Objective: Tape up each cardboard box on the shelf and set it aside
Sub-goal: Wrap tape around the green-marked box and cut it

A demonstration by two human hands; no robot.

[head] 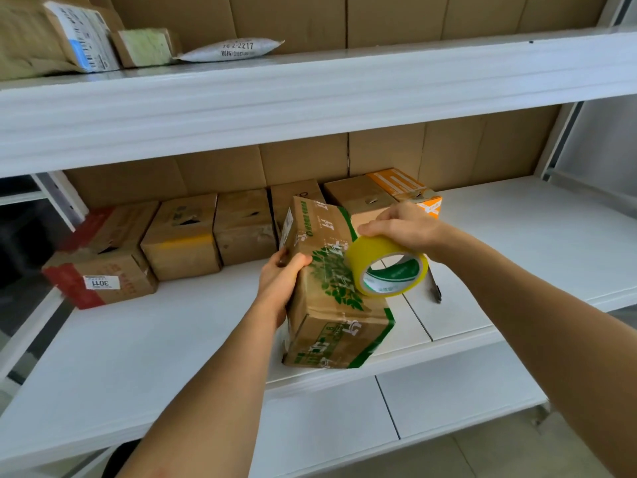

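Note:
A cardboard box with green leaf print (331, 288) stands near the front of the white shelf (155, 339), tilted lengthwise toward me. My left hand (281, 276) grips its left side, thumb over the top edge. My right hand (400, 225) holds a roll of yellow tape (387, 267) against the box's top right side. Several other brown boxes line the back of the shelf, among them a red-trimmed box (100, 263), a plain box (182, 236) and an orange-topped box (403, 189).
A dark pen-like tool (435, 288) lies on the shelf right of the tape. The upper shelf (310, 94) holds parcels and a grey mailer bag (234, 50). Cardboard sheets back the shelves. A lower shelf (448, 401) juts out below.

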